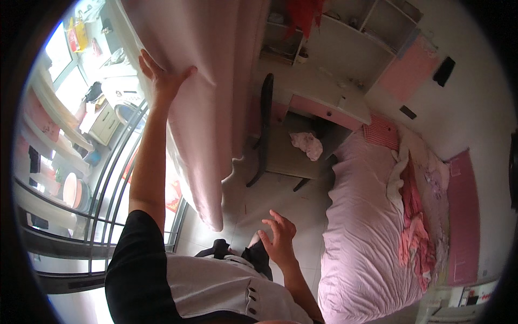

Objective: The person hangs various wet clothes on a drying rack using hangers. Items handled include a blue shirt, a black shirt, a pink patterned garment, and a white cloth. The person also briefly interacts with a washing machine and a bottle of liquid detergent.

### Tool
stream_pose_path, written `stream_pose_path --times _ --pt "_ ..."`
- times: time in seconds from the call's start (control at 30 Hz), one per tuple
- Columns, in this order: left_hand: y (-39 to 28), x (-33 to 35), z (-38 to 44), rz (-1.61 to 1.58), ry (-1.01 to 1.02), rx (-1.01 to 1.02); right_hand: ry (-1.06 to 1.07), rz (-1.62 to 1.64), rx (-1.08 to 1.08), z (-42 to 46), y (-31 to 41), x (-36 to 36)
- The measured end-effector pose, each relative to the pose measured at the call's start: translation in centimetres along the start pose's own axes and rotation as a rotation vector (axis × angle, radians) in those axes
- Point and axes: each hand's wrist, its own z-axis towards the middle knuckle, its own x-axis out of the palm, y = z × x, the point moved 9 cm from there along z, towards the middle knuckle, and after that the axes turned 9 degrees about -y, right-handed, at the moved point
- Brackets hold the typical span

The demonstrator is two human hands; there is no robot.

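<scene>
My left hand (164, 79) is raised, its fingers spread against the edge of a long pink curtain (202, 105). The thumb lies over the cloth, and a thin white sheer curtain (175, 162) hangs along the same edge. Below and to the right, my right hand (279, 235) hovers above the tiled floor with its fingers apart and nothing in it. Left of the curtain stands a dark-framed glass sliding door (103, 198), with a bright balcony behind it.
A bed with a pink sheet (364, 227) stands at the right. Ahead, a chair (283, 150) with a crumpled cloth (309, 145) on it stands by a desk with a pink drawer (323, 111). Beyond the glass are a washing machine (127, 109) and a cabinet (104, 123).
</scene>
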Motion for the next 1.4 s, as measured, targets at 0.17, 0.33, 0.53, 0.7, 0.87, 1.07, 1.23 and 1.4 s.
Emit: stream_pose_path --times 0.17,0.33,0.53,0.7,0.87,1.07,1.23,1.4 --pt "2.1 5.4 2.7 -0.048 -0.045 0.005 0.048 0.083 -0.146 9.5 -2.9 1.4" --pt "-4.3 11.4 3.8 -0.288 0.042 -0.133 0.059 0.156 -0.277 19.4 -4.1 1.3" --pt "3.6 23.3 8.9 -0.553 0.186 -0.253 0.088 0.227 -0.537 27.7 0.5 3.2" --pt "1.0 32.2 9.8 -0.552 0.396 -0.411 -0.015 0.126 -0.754 36.7 6.0 4.7" --pt "2.2 40.3 10.4 -0.288 0.608 -0.287 -0.049 0.074 -1.027 48.0 16.1 10.1" --pt "-1.3 43.3 7.6 -0.494 0.733 -0.046 -0.071 0.012 -1.124 61.6 24.3 18.5" --pt "2.8 44.2 6.8 -0.717 0.487 -0.124 -0.104 -0.628 -1.272 74.8 23.7 28.2" --pt "4.9 46.1 9.4 -0.306 0.482 0.02 0.019 -1.271 -0.784 88.5 12.0 25.6"
